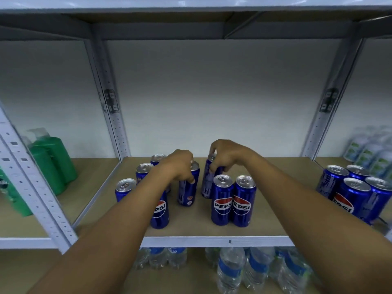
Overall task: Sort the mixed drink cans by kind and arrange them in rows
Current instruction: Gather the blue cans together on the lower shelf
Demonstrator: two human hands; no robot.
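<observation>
Blue Pepsi cans stand upright on the tan board of the middle shelf (pixel 265 187), and both of the person's bare arms reach in over its front edge to handle two of them. The left hand (pixel 180 165) comes in from the lower left with its forearm crossing in front of several cans; its wrist bends down and the fingers curl over the top of a can with its label turned away (pixel 187 192), thumb tip showing on the can's side. The right hand (pixel 227 154) arrives from the lower right, wrist arched high, fingers bent downward and pinching the rim and upper body of another can (pixel 206 183) just behind the front pair. That front pair (pixel 233 200) stands side by side and touching, logos facing out, near the shelf's front edge. Left of the held cans, a can with its logo showing (pixel 160 211) is partly hidden by the left forearm, and three more cans (pixel 144 169) trail back behind it toward the rear upright. Both held cans look upright; whether they are lifted off the board cannot be told.

In the bay to the right, a further cluster of Pepsi cans (pixel 352 194) stands close together, with pale green-labelled cans (pixel 369 153) behind. Green pump bottles (pixel 53 162) fill the left bay, and water bottles (pixel 231 270) sit on the shelf below.
</observation>
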